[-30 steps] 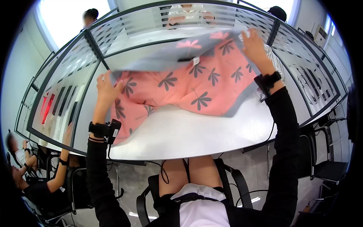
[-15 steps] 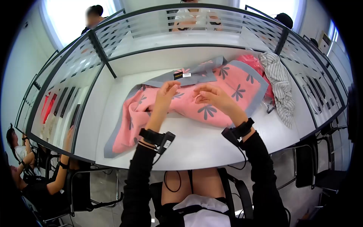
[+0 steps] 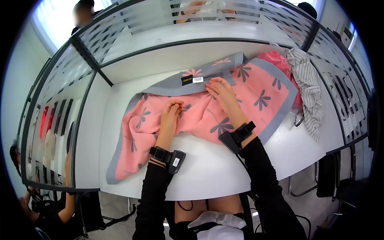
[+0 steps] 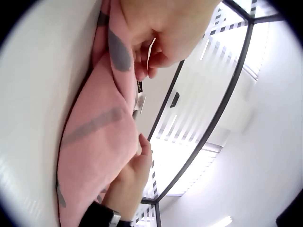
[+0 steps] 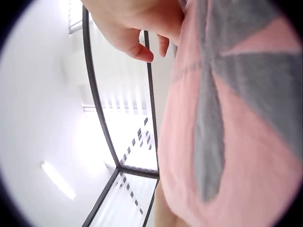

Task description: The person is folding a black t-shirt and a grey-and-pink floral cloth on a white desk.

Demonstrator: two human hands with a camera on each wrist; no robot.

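Note:
A pink cloth [image 3: 196, 116] with grey leaf shapes and a grey border lies rumpled across the white table, its upper edge folded to show a black and white label [image 3: 193, 80]. The left hand [image 3: 171, 116] rests on the cloth's middle with bent fingers. In the left wrist view that hand [image 4: 165, 33] is beside a cloth fold [image 4: 99, 137]. Just right of the label, the right hand [image 3: 226, 96] touches the cloth near the grey edge. The right wrist view has this hand [image 5: 137, 23] against the cloth [image 5: 236, 118], thumb and a finger apart.
At the table's right side lie a red plastic-wrapped item [image 3: 276, 62] and a striped grey-white cloth [image 3: 307, 88]. Dark-framed partitions [image 3: 90, 56] surround the white table [image 3: 200, 188]. Other people sit beyond them, and a chair [image 3: 328, 172] stands at the right.
Both hands let go of the cloth's raised upper corners and came inward, and the cloth dropped onto the table. Since then the hands have lowered onto its middle, and the head view has shifted.

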